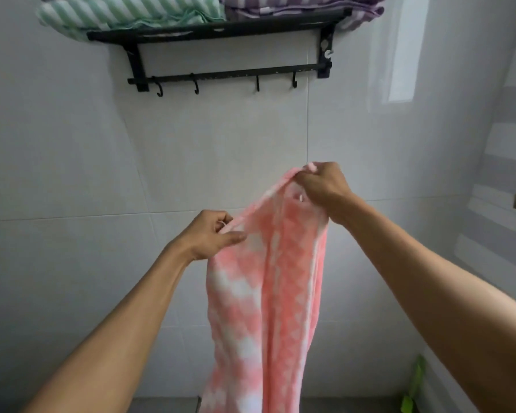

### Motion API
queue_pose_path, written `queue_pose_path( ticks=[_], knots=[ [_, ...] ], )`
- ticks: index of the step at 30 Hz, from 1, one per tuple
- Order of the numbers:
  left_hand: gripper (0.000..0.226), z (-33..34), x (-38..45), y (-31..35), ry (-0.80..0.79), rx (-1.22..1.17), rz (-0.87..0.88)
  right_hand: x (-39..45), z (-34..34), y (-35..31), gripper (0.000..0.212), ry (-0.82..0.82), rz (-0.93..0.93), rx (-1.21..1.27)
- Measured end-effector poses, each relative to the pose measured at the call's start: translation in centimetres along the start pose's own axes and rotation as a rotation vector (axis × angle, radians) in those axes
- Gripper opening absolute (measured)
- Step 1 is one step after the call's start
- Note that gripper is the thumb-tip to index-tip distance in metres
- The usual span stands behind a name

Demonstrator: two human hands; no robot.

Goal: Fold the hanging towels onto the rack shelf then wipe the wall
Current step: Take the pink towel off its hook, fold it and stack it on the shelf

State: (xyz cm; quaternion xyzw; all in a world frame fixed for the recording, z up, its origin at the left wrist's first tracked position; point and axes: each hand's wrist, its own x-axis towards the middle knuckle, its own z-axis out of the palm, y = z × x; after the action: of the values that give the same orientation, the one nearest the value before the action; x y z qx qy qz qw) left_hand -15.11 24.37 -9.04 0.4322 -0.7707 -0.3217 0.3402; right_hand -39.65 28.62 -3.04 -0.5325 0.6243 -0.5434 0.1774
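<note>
Hanging from both hands, pink towel [268, 293] fronts wall [72, 174] below rack [221, 31].

Both arms out in front, hands up at approx chest height.
We had our left hand [210, 234] lower, fingers curled w/ thumb pinching; our right hand [320, 186] sat higher, knuckles up, fingers clenched; both forearms bare, elbows bent slightly.

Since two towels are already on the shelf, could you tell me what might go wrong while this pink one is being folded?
The pink towel hangs long below both hands, so its lower end may drag on the floor. The shelf already carries a green towel and a purple towel, so space looks tight.
</note>
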Motion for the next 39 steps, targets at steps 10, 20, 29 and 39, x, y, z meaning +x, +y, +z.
queue_pose_path(
  ticks=[10,20,29,39],
  knots=[
    [0.007,1.0,1.4,4.0,0.019,0.03,0.162,-2.9,3.5,0.4,0.016,-0.598,-0.224,-0.394],
    [0.032,0.6,1.3,-1.8,0.152,0.09,-0.006,0.2,-0.3,1.2,0.042,-0.173,-0.13,-0.34],
    [0.028,0.7,2.6,3.3,0.143,0.217,0.18,-0.8,2.6,0.9,0.027,-0.328,-0.113,-0.214],
    [0.014,-1.8,-0.2,-2.2,0.207,-0.158,-0.162,2.2,-2.3,2.5,0.035,-0.065,0.105,-0.13]
  ],
)
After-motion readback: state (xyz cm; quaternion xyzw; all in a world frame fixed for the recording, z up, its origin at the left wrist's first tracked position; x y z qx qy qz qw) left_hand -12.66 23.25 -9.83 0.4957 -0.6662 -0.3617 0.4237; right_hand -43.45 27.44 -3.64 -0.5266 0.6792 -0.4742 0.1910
